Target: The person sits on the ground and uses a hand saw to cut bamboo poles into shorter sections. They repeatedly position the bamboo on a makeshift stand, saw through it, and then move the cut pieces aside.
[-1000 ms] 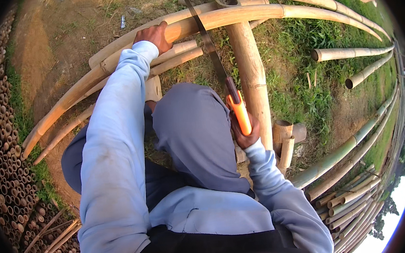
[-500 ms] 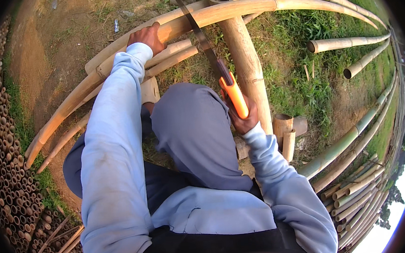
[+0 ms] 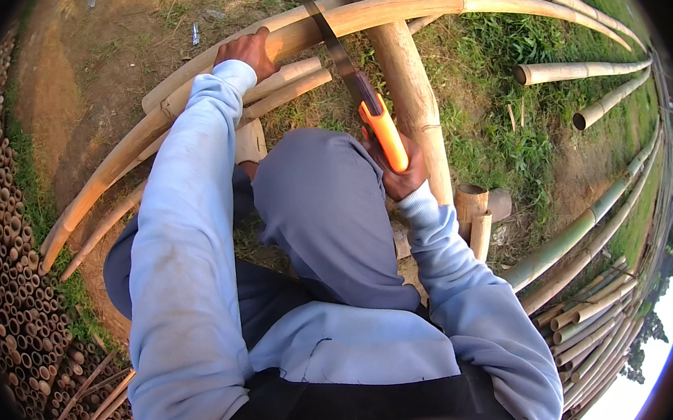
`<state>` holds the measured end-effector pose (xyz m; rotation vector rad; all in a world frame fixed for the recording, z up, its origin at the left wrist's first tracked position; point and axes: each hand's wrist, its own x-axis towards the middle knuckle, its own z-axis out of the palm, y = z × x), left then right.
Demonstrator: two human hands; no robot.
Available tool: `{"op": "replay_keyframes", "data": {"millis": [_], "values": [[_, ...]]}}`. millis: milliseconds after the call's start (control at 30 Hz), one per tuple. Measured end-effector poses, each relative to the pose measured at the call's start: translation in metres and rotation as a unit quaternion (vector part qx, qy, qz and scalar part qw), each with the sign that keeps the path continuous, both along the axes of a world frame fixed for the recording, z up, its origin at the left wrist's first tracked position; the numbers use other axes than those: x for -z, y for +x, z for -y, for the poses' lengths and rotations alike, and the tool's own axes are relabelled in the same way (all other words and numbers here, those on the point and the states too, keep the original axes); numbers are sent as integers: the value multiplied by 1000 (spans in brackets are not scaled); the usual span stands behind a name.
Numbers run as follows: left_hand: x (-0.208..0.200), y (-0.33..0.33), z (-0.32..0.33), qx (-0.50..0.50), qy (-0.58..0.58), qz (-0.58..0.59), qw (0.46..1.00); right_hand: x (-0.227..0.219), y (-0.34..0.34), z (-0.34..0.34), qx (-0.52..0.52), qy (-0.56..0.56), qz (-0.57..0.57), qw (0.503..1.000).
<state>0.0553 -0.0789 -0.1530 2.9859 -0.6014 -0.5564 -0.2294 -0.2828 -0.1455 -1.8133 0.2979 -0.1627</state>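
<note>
My right hand point(image 3: 407, 169) is wrapped round the orange handle of a hand saw point(image 3: 383, 132). The dark saw blade runs away from me and crosses a long tan bamboo pole point(image 3: 408, 6). My left hand point(image 3: 246, 54) grips that pole just left of the blade, pressing it from above. Where the blade meets the pole, the depth of any cut is too small to tell. Another bamboo pole point(image 3: 209, 56) lies alongside, just beyond. Under the poles, a thick bamboo post point(image 3: 413, 95) stretches toward me on the right of the saw.
Short bamboo pieces point(image 3: 471, 200) stand by my right forearm. Cut lengths point(image 3: 289, 96) lie under my left hand. Several long poles point(image 3: 569, 71) rest on the grass at right, with a stack point(image 3: 594, 325) lower down. A large pile of cut bamboo point(image 3: 13, 271) fills the left side.
My right hand and the saw have moved a little away from me along the blade's line. My left hand keeps its grip on the pole.
</note>
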Motion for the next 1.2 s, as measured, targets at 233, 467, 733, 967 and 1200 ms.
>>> {"op": "replay_keyframes", "data": {"millis": [233, 467, 733, 967, 1200], "values": [[13, -3, -1, -10, -29, 44, 999, -21, -114, 0, 19, -84, -7, 996], [0, -1, 0, -8, -14, 27, 1000, 3, 51, 5, -22, -11, 13, 1000], [9, -3, 2, -5, -15, 31, 999, -31, -129, 1, 13, -77, -60, 995], [4, -4, -1, -16, -22, 32, 999, 18, 49, 4, -19, -28, 24, 999], [14, -3, -3, -3, -29, 32, 999, -25, -127, 6, 0, -46, -77, 996]]}}
